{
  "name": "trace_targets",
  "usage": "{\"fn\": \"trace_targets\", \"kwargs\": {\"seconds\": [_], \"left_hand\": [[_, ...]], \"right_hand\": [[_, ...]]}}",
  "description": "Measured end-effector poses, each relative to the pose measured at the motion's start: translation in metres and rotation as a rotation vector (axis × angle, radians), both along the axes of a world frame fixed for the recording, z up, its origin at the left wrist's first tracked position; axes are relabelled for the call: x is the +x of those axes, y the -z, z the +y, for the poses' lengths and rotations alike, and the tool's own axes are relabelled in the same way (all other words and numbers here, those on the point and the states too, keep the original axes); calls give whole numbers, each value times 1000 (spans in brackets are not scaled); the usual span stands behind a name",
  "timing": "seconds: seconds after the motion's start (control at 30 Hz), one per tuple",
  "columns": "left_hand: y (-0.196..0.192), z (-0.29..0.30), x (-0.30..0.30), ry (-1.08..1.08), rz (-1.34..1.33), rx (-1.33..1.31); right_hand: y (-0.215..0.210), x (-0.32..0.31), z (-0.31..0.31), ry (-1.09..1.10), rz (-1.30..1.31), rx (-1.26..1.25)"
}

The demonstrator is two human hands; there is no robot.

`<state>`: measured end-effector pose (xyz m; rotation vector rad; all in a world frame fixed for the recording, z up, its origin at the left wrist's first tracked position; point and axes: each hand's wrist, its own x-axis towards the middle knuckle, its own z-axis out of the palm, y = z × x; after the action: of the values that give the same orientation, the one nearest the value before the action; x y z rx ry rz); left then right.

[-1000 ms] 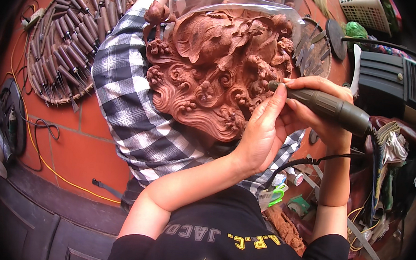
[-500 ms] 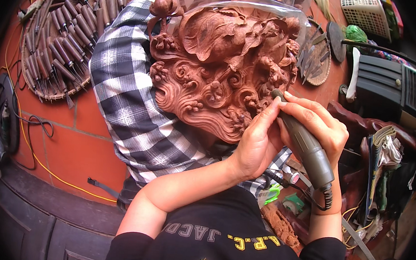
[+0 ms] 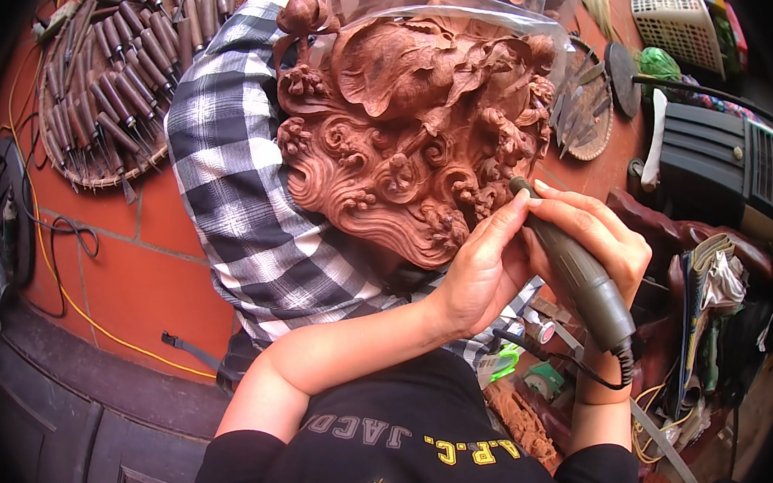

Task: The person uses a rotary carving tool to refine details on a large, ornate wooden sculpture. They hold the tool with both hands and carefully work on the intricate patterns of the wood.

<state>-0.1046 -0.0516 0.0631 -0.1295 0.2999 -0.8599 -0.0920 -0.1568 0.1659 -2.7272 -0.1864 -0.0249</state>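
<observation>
The right hand (image 3: 600,245) has its fingers wrapped round a grey-green rotary tool (image 3: 579,279), whose tip meets the right edge of the reddish wood carving (image 3: 408,139). The left hand (image 3: 484,272) is curled, fingertips pressed against the tool's nose and the carving's rim. The carving rests on a checked cloth (image 3: 236,193) over the lap. A round tray of chisels (image 3: 114,66) lies on the red tiled floor (image 3: 144,268), upper left.
</observation>
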Motion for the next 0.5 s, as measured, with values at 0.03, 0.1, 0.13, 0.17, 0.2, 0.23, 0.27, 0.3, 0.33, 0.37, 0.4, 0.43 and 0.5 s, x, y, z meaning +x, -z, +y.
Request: {"fn": "trace_targets", "kwargs": {"seconds": [0.03, 0.1, 0.13, 0.17, 0.2, 0.23, 0.27, 0.3, 0.33, 0.37, 0.4, 0.43, 0.5], "left_hand": [[2, 0, 2, -12, -35, -23], [8, 0, 5, -38, -102, -65], [8, -1, 4, -39, -96, -50], [7, -2, 4, -43, -90, -36], [7, -4, 5, -47, -84, -23], [6, -3, 2, -28, -47, -30], [6, -2, 0, -22, -35, -17], [7, -2, -3, -16, -24, -3], [9, -1, -5, -10, -13, 12], [11, 0, -6, 28, 16, 13], [10, 2, -7, -4, 32, -3], [9, 3, -9, -36, 47, -17], [9, 6, -8, -33, 53, -73]], "right_hand": [[-2, 2, 1, 5, -12, 6], [-1, 7, 4, 14, -33, 23], [-1, 6, 3, 14, -22, 33], [-1, 7, 0, 11, -12, 39], [0, 8, -1, 7, -2, 46], [-1, 6, 1, 11, 3, 27], [2, 2, 1, 13, -3, 14], [3, -1, 2, 11, 14, -16], [5, -3, 2, 8, 30, -44], [6, -5, 1, -47, 16, -110], [7, -5, 2, -74, 0, -111], [8, -6, 5, -101, -20, -130], [5, -6, 11, -132, -37, -164]]}}
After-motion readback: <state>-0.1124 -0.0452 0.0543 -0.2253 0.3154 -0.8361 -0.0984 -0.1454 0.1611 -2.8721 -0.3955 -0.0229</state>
